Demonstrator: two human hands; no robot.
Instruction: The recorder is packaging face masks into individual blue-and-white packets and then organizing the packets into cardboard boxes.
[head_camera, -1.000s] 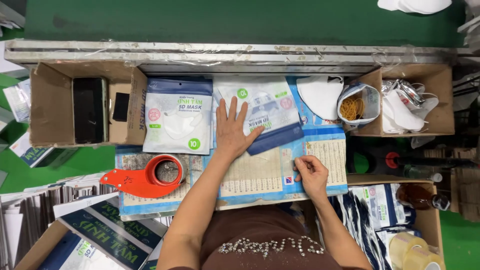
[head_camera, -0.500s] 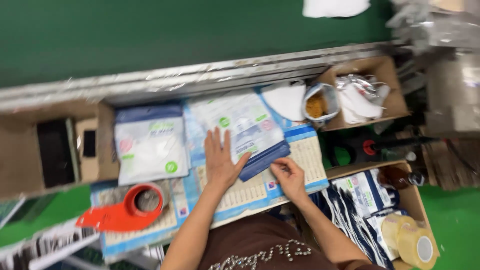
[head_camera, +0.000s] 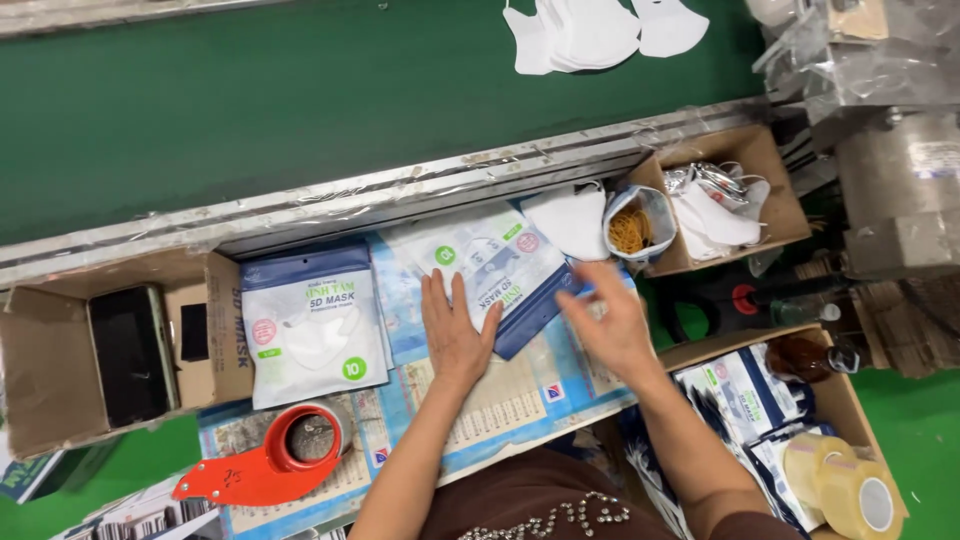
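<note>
My left hand (head_camera: 455, 330) lies flat, fingers spread, on the lower left part of a white-and-blue mask pouch (head_camera: 500, 262) that rests on the printed sheet (head_camera: 520, 395) covering the table. My right hand (head_camera: 612, 322) hovers open just right of the pouch, fingers blurred, holding nothing. A white folded mask (head_camera: 572, 222) lies just beyond it. A second mask pouch stack (head_camera: 312, 325) sits to the left of my left hand.
A red tape dispenser (head_camera: 270, 462) lies at the front left. Cardboard boxes stand left (head_camera: 60, 375) and right (head_camera: 745, 160); a bag of rubber bands (head_camera: 630, 228) is between. White masks (head_camera: 590, 30) ride the green conveyor belt (head_camera: 300, 100). Tape rolls (head_camera: 845, 490) sit lower right.
The camera has swung right and tilted. My right hand has lifted off the pouch's lower edge and moved right and up; my left hand stays pressed on the pouch.
</note>
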